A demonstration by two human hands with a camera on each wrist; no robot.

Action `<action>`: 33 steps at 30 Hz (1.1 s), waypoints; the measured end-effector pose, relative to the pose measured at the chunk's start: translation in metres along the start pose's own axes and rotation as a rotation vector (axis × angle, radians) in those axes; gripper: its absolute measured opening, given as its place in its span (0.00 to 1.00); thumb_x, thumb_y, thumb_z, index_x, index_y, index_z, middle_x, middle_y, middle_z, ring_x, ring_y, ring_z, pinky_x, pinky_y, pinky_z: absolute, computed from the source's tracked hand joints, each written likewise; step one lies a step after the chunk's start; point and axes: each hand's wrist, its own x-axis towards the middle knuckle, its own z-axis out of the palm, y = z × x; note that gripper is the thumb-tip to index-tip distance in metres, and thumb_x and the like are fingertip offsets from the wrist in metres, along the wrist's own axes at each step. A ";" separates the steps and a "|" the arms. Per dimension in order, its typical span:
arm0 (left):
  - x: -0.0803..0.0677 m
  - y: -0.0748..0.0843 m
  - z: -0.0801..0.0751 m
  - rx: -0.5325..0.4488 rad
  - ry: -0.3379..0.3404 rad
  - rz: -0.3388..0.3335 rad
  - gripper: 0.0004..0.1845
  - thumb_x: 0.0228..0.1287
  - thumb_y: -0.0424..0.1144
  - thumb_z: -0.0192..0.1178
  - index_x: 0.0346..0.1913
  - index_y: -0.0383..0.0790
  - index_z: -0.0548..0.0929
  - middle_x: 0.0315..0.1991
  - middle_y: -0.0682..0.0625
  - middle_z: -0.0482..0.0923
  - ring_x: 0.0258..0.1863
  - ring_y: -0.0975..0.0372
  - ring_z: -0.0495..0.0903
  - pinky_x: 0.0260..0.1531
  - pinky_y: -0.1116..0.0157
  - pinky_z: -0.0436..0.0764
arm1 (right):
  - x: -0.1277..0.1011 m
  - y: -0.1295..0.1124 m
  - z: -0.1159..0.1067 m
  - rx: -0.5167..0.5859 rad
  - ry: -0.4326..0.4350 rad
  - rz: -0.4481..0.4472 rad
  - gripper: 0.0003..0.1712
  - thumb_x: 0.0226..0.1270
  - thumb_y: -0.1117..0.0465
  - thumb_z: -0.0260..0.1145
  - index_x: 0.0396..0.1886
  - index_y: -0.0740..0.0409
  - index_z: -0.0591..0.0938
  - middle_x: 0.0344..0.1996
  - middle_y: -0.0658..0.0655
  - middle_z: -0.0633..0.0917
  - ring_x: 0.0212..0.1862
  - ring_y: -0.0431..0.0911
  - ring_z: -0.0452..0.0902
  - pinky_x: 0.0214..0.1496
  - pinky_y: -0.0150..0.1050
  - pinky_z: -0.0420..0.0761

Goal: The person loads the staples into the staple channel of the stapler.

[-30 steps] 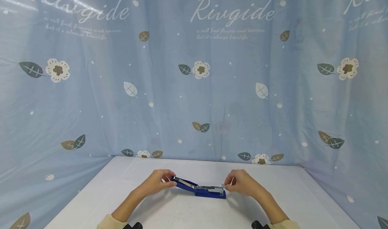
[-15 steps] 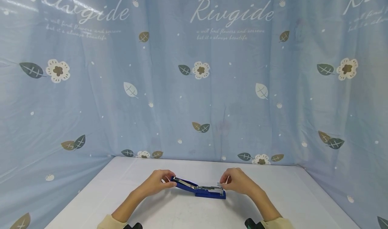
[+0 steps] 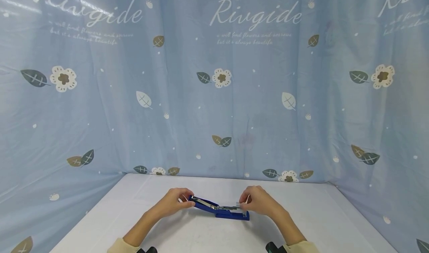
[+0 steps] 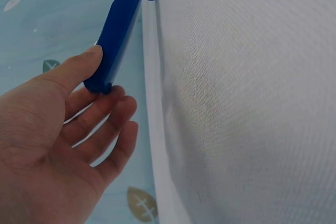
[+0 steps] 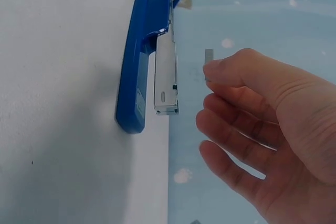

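Head view: left hand (image 3: 174,200) grips the opened stapler's (image 3: 221,209) lid. Right hand (image 5: 268,124) pinches a staple strip (image 5: 208,59) beside the magazine (image 5: 165,74).

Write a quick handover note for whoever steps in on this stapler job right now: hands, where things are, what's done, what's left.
Left hand: holds the stapler lid's tip folded back, open.
Right hand: pinches a strip of staples just above the metal magazine, apart from it.
Stapler base sits on the white table.
Done: stapler opened, strip brought up.
Left: seemingly, seat the strip in the magazine and close the lid.
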 end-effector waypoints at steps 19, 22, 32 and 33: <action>0.001 0.000 0.000 0.014 0.000 0.000 0.22 0.62 0.49 0.66 0.51 0.36 0.83 0.35 0.53 0.84 0.32 0.68 0.80 0.32 0.71 0.75 | 0.000 0.003 0.008 -0.032 -0.009 0.002 0.03 0.55 0.61 0.74 0.29 0.52 0.86 0.28 0.46 0.82 0.30 0.35 0.74 0.30 0.27 0.77; 0.001 -0.001 0.000 0.017 0.008 0.016 0.19 0.62 0.48 0.67 0.50 0.38 0.84 0.35 0.53 0.84 0.32 0.68 0.80 0.32 0.72 0.75 | 0.001 0.002 0.008 -0.032 -0.005 -0.020 0.03 0.55 0.62 0.74 0.29 0.53 0.86 0.28 0.47 0.83 0.29 0.34 0.74 0.31 0.27 0.77; -0.001 -0.002 0.001 -0.003 0.014 0.042 0.18 0.61 0.47 0.67 0.48 0.38 0.84 0.33 0.53 0.84 0.31 0.70 0.80 0.31 0.72 0.75 | 0.000 0.001 0.013 -0.018 -0.008 -0.011 0.03 0.55 0.63 0.74 0.29 0.53 0.86 0.28 0.47 0.83 0.31 0.39 0.75 0.32 0.28 0.76; -0.001 -0.002 0.001 -0.001 0.015 0.043 0.18 0.61 0.47 0.67 0.48 0.38 0.84 0.33 0.53 0.84 0.30 0.70 0.80 0.31 0.72 0.75 | 0.001 0.002 0.014 -0.016 -0.008 -0.013 0.03 0.55 0.63 0.74 0.29 0.53 0.86 0.28 0.47 0.83 0.31 0.39 0.75 0.32 0.28 0.76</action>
